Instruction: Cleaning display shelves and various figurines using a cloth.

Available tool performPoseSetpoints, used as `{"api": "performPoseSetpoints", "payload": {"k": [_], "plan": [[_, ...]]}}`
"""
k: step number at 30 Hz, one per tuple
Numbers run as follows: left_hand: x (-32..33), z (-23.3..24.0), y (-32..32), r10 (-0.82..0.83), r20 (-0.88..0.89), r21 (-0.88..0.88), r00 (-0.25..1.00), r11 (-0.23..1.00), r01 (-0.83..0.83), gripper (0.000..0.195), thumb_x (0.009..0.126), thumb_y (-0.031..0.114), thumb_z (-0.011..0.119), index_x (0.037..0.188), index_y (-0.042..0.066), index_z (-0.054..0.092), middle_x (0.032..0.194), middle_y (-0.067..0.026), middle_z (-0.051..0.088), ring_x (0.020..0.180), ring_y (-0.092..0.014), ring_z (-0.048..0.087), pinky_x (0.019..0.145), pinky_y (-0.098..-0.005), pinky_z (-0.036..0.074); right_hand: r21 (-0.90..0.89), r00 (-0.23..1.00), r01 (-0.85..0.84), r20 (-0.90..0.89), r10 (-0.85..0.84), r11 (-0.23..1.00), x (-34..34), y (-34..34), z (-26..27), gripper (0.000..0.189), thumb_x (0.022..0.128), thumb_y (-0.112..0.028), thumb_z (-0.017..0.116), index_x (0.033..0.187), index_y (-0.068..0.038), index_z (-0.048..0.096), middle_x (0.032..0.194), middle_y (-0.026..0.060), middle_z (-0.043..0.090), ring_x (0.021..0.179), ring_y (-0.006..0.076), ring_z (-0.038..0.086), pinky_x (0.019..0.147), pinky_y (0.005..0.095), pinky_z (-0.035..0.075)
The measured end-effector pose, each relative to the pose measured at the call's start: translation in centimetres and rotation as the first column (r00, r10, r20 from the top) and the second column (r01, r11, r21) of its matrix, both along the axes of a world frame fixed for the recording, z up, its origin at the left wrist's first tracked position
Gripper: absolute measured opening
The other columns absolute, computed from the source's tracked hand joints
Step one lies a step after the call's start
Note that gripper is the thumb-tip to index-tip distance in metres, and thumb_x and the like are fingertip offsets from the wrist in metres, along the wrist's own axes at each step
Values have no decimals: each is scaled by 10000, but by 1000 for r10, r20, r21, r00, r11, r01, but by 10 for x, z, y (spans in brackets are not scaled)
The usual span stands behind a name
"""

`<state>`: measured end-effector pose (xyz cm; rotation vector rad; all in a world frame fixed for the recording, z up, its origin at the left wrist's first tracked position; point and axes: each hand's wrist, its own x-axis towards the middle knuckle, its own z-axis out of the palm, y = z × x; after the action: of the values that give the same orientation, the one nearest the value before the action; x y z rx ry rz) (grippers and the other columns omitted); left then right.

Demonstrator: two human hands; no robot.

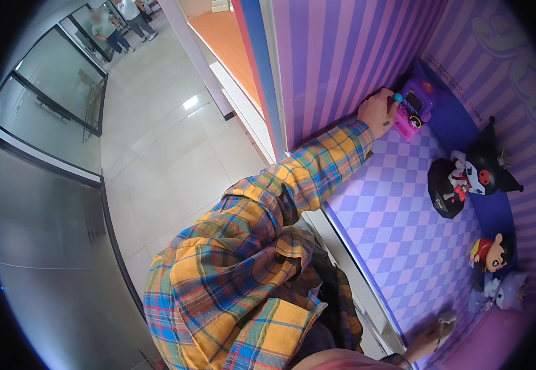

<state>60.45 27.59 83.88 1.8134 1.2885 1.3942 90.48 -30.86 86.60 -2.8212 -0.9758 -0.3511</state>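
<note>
My left hand (379, 113), in a plaid sleeve, reaches to the far corner of a display shelf. It grips the left side of a purple and pink toy arcade machine (414, 104) with a teal joystick ball; some fingers are hidden behind it. Low in the view, my right hand (427, 342) holds a crumpled whitish cloth (447, 323) over the checkered shelf floor (388, 203). Between the hands, a black-hooded figurine (478, 173) on a dark faceted base stands by the back wall. Nearer my right hand are a cartoon boy figurine (494, 254) and a pale purple figurine (501, 291).
A striped partition (337, 60) rises at the shelf's left side, with another orange-floored shelf (226, 41) beyond it. Glass doors (59, 78) line the tiled walkway (170, 152). Two people (106, 30) stand far off. A pink surface (485, 342) lies beside my right hand.
</note>
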Motion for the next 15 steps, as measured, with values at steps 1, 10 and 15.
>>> {"api": "performPoseSetpoints", "payload": {"k": [1,10,15], "plan": [[-1,-2,2,1,-2,5,1000,1000,-1,268,993,235,672,1156,24,652,895,-196,745,837,-405,733,760,-488,574,5,1000,-1,-2,1,1000,-16,9,0,296,1021,-94,612,1230,88,716,1283,292,702,1128,433,714,957,428,589],[-18,26,-39,-23,-47,15,999,1000,24,268,962,238,696,1161,60,669,861,-163,742,790,-389,728,713,-482,562,417,801,-468,-172,573,779,-168,171,13,347,1026,-102,653,1305,104,664,1282,269,718,1134,387,723,979,400,553],[-58,63,-160,-805,-40,-129,593,592,795,402,915,328,802,1211,71,711,915,-141,732,757,-267,709,675,-404,544,558,636,-316,-476,607,768,-196,209,35,281,1009,-78,689,1223,104,699,1183,193,753,1031,253,713,878,355,560]]}}
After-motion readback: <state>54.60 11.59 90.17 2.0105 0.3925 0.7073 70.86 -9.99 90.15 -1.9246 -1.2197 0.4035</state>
